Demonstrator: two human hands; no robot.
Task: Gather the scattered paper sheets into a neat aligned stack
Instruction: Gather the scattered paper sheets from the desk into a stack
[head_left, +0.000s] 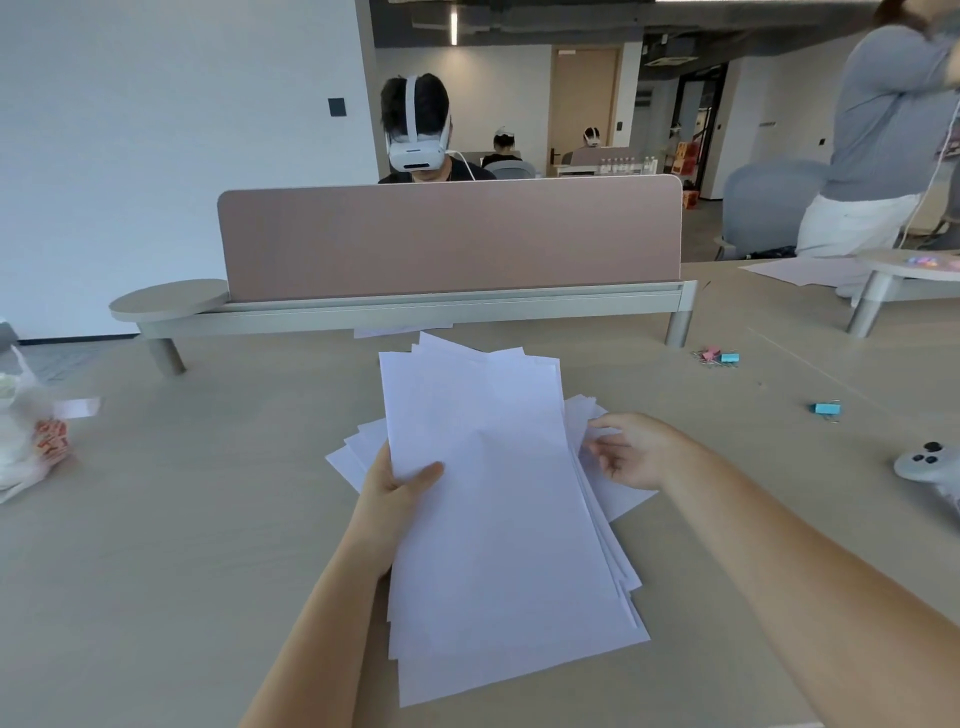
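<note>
Pale wood-grain desk (171, 519), matte and smooth, in an open office; white walls, dark ceiling behind.

Grip, two bare hands:
- Left hand (397, 488): closed on the left edge of the bundle of plain white paper sheets (493, 509), thumb pressed flat on the top sheet, fingers hidden underneath.
- Right hand (631, 452): loosely open, fingers slightly curled and spread, fingertips touching the right edges of the fanned sheets; it clasps nothing.

Task item: the bundle lies at desk centre, partly gathered. Exact sheet count cannot be told. Top sheet is rectangular with a faint crease across its middle. Corners of lower sheets stick out unevenly at the far end, at the left beside the left hand, and along the right side, so edges are not aligned.

Outward, on the desk:
- Blue metal binder clips: two, one (827, 408) to the right of the bundle, one (730, 357) farther back.
- Pink binder clip (709, 355): one, just beside the farther blue one, among small wire clips too small to count.
- Grey plastic handheld controller (927, 462) with dark buttons: one, at the right edge.
- Translucent white plastic bag (21, 441) with orange print: one, at the left edge.
- Dusty-pink fabric divider panel (452, 239), rounded corners, on a grey rail with cylindrical legs.

Beyond the divider: one seated person wearing a white headset (415, 150); one standing person in a grey top (883, 119) at the right.
</note>
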